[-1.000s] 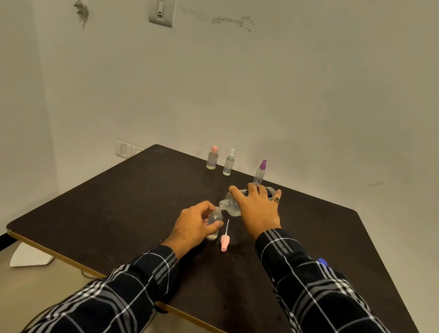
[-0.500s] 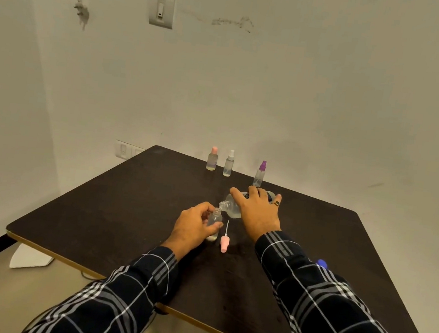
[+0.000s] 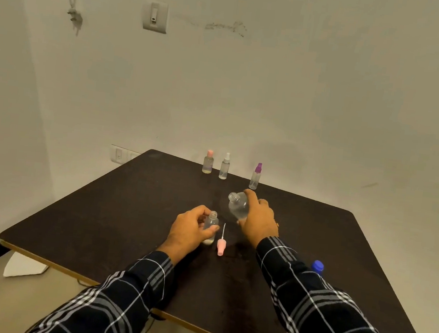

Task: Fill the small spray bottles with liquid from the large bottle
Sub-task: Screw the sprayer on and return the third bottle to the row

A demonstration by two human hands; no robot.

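Note:
My left hand (image 3: 190, 233) grips a small clear spray bottle (image 3: 211, 227) that stands uncapped on the dark table (image 3: 115, 209). Its pink spray head (image 3: 221, 244), with a thin tube, lies flat just to the right of it. My right hand (image 3: 259, 218) holds the large clear bottle (image 3: 238, 204), whose open mouth points up and to the left, apart from the small bottle. Most of the large bottle's body is hidden behind my hand.
At the table's far edge stand three capped small bottles: a pink-capped bottle (image 3: 208, 161), a white-capped bottle (image 3: 224, 166) and a purple-capped bottle (image 3: 256, 176). A blue cap (image 3: 317, 267) lies by my right sleeve. A white paper (image 3: 23, 267) lies on the floor to the left.
My right hand has lifted and tilted the large bottle back, so its mouth has moved up and away from the small bottle's opening. The left hand still holds the small bottle in place.

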